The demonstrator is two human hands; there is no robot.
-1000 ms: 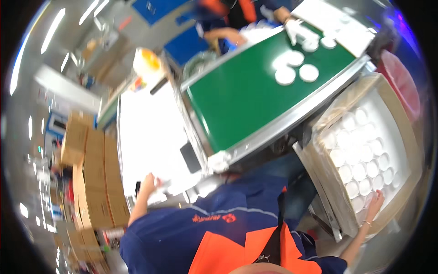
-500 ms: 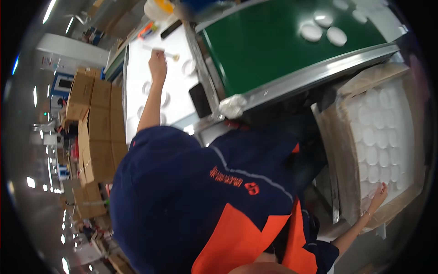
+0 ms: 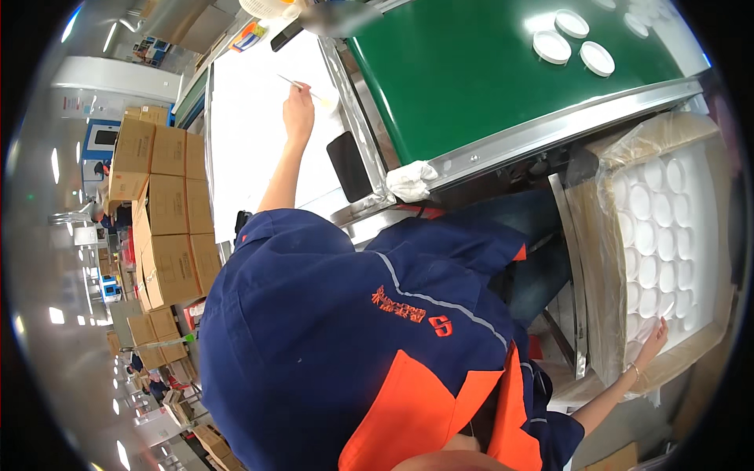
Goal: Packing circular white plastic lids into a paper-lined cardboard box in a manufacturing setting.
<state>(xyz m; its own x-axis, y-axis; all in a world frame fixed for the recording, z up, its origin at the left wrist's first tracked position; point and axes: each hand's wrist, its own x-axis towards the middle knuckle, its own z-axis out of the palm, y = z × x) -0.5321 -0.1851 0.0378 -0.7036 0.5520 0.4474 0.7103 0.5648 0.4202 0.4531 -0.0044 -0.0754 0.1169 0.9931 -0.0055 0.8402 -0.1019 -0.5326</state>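
On the white table [image 3: 247,141], my left hand [image 3: 298,114] is closed round a thin stick-like brush [image 3: 318,97] with a pale yellowish tip. The tip points right, near a round white shape that glare washes out. Far to the right, my right hand [image 3: 652,342] reaches into an open, plastic-lined cardboard box [image 3: 609,314]. Its fingers are bent round a white round lid [image 3: 644,330] at the near end of the rows; the grip is partly hidden. Several rows of white round lids [image 3: 666,243] stand closely packed in the box.
A green conveyor belt [image 3: 455,86] with a metal edge carries several white lids [image 3: 552,47]. A black phone [image 3: 349,166] and a crumpled white cloth [image 3: 411,180] lie near the table's corner. Orange tape [image 3: 248,36] is at the far end. Cardboard boxes [image 3: 169,212] are stacked left.
My left hand has moved right across the table with the brush, whose tip is now nearer the table's right edge. My right hand stays in the box. The table looks brighter.
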